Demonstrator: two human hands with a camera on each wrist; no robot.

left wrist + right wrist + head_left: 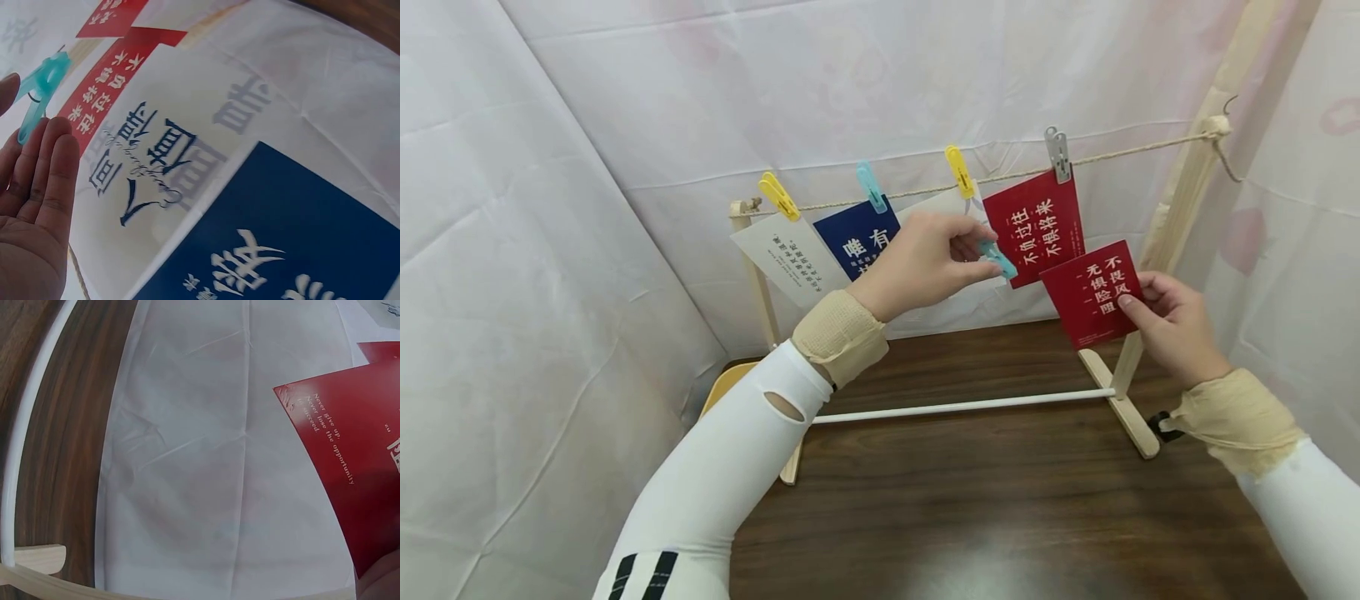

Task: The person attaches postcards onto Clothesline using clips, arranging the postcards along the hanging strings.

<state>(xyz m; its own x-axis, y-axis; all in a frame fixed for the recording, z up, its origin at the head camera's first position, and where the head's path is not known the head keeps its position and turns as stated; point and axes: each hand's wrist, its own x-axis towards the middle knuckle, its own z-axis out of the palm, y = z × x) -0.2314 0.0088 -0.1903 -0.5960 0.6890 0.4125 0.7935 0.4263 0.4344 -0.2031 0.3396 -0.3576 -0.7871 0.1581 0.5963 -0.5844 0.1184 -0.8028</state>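
Observation:
My left hand (pixel 928 254) pinches a light blue clothespin (pixel 997 259) between thumb and fingers, in front of the hanging cards. The same clothespin (pixel 45 84) shows at the upper left of the left wrist view. My right hand (pixel 1176 321) holds a red card (pixel 1092 293) by its right edge, thumb on the printed face. That card's upper left corner overlaps another red card (pixel 1037 221), which hangs from the rope by a grey clothespin (pixel 1057 154). In the right wrist view the held card (pixel 350 450) shows small English print; little of the hand is visible there.
A rope (pixel 1138 151) runs between the posts of a wooden frame (pixel 1180 192). Yellow clothespins (pixel 778 197) and a blue one (pixel 871 186) hold a white card (pixel 793 258), a blue card (pixel 850 237) and another white card. A white bar (pixel 962 407) crosses low above the brown table (pixel 985 492).

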